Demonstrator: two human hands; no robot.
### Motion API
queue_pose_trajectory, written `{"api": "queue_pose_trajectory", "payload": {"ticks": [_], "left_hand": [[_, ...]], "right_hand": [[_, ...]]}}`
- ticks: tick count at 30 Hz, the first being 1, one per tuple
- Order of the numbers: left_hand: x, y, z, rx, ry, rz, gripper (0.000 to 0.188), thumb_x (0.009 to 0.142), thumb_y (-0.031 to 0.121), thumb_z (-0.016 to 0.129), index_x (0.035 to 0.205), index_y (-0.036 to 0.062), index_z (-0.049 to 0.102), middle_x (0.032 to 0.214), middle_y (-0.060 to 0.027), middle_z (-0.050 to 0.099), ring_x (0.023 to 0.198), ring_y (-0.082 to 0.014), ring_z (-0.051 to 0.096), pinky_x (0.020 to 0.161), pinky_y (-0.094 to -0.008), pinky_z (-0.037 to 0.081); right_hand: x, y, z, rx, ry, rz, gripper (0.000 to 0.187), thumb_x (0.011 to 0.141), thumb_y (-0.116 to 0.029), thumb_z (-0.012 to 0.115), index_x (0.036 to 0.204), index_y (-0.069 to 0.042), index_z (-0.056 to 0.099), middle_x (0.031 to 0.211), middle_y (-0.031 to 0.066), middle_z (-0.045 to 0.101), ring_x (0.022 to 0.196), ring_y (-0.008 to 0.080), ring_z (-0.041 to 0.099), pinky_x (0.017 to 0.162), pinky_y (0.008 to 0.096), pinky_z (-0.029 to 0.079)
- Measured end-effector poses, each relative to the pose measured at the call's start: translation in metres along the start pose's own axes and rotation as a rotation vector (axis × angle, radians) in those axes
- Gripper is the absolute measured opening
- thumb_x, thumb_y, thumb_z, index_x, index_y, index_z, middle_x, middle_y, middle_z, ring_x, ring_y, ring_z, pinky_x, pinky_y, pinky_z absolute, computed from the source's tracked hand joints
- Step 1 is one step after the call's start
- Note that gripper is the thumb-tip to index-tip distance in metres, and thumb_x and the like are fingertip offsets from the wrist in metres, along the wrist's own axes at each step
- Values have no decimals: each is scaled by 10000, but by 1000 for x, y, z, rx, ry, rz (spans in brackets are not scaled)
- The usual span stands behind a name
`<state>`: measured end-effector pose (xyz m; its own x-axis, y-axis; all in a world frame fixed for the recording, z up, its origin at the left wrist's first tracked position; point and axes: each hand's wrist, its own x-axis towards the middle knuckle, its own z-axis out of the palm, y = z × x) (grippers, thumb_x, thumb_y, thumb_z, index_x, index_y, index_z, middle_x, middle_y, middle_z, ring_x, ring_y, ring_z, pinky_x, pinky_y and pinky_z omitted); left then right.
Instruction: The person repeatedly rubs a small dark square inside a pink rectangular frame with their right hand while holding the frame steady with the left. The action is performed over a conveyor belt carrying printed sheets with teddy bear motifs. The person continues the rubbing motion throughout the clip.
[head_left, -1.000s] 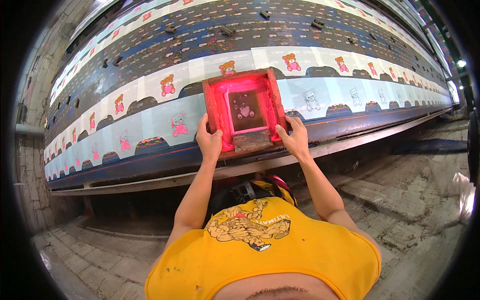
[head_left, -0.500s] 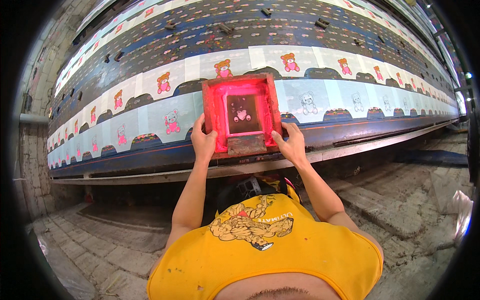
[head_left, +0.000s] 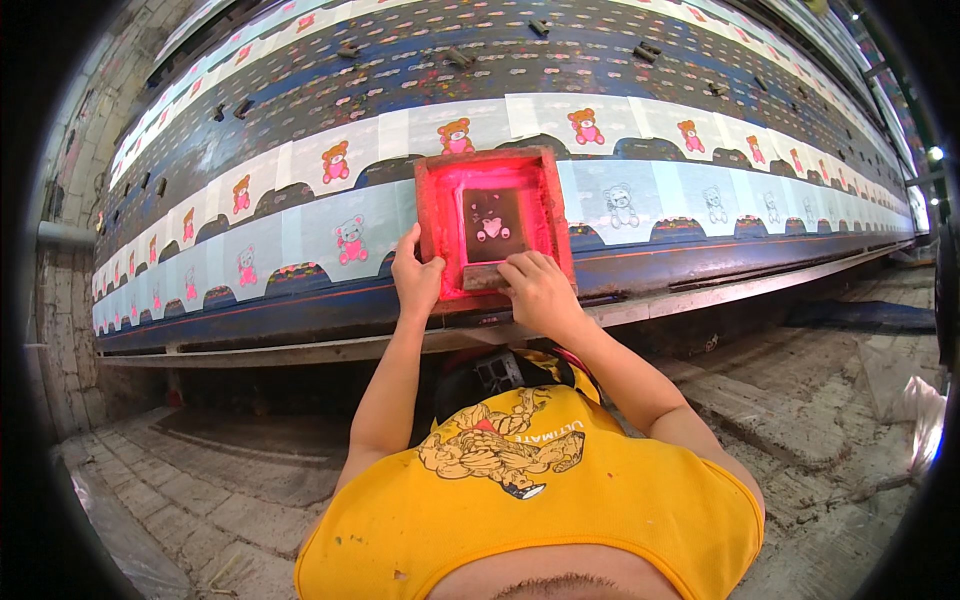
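One view only, head camera, looking down over your yellow shirt [head_left: 560,500] to the print table [head_left: 300,300].

Frame [head_left: 492,222]: red-pink, rectangular, lying flat on the cloth strip [head_left: 640,205] at centre, its near edge toward you. A dark mesh window sits in its middle with a pale bear outline showing through. The inner walls are wet with pink ink.

Your left hand [head_left: 416,277]: on the frame's near-left corner, fingers up along the left wall, thumb on the outer edge. It is closed around that wall, so the frame lies right of and under the palm.

Your right hand [head_left: 540,290]: inside the frame's near edge, fingers curled down over a squeegee [head_left: 482,277], a short dark bar lying across the frame's bottom just below the mesh window. The bar sticks out to the left of your knuckles; the rest is hidden under the hand. How tightly you grip it cannot be told.

Both hands are close together, with the frame's near rail between them.

Cloth: pale panels run left and right of the frame. Panels to the left carry pink bears; those to the right carry only grey outlines. A second row farther off shows orange-and-pink bears.

Below the table: rough concrete floor [head_left: 800,400].
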<state>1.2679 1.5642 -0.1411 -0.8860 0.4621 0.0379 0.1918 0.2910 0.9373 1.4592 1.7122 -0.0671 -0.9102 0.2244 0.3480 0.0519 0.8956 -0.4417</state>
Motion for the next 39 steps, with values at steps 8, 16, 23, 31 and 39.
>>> {"api": "queue_pose_trajectory", "payload": {"ticks": [8,16,23,31,39], "left_hand": [[-2,-5,-1,9,14,32,641,750,-58,692,1381,-90,585,1385,-246,636,1312,-337,618,1137,-396,460],[-1,-2,1,3,4,40,635,749,-58,706,1371,-87,587,1380,-243,636,1315,-348,610,1131,-401,463],[1,-3,2,19,9,51,636,749,-56,708,1373,-79,589,1354,-244,648,1303,-360,617,1128,-405,464],[-1,-2,1,-8,9,18,641,750,-54,710,1379,-80,588,1358,-250,650,1293,-347,627,1113,-397,479],[0,-2,-1,17,6,6,643,755,-55,707,1386,-82,585,1356,-256,657,1278,-344,642,1101,-397,492]], "right_hand": [[-4,6,11,22,79,-54,265,760,24,618,1023,-5,627,1031,157,653,1026,354,632,925,450,525],[77,70,40,-48,246,-122,228,770,18,621,995,-8,636,1013,174,663,1002,379,632,915,468,528],[128,95,26,10,164,-16,150,780,29,619,907,-11,687,939,174,680,967,401,642,901,490,526],[12,26,33,37,90,-29,287,769,-2,626,1055,-18,647,1076,159,657,1042,376,623,938,475,516],[-16,0,-5,78,130,137,413,888,-194,757,1207,45,649,1177,199,665,1158,402,610,1020,489,489]]}}
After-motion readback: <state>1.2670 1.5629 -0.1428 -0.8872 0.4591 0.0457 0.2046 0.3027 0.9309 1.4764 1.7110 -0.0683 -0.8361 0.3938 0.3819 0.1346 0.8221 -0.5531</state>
